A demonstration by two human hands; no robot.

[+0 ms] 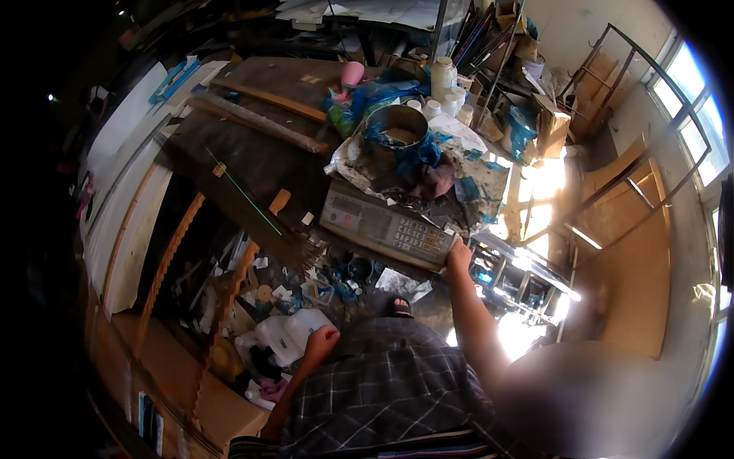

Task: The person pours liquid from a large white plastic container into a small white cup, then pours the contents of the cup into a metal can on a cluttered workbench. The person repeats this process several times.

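Note:
A dirty grey digital weighing scale [386,229] with a keypad and a dark display lies along the near edge of the dark worktable. My right hand [459,258] is closed round its right end, with some fingers hidden behind the corner. On the stained, paper-covered area just behind the keypad stands a round metal pot [396,136] with a pale brownish substance inside and blue plastic around it. A crumpled mauve rag [434,180] lies beside the pot. My left hand [323,341] hangs low by my body, fingers curled, with nothing visible in it.
White bottles and tubs [445,80] stand behind the pot, near a pink cup [352,74]. Wooden strips [267,99] lie across the worktable [222,161]. White jerrycans [284,336] and litter cover the floor below. A metal ladder-like frame [524,279] is at the right.

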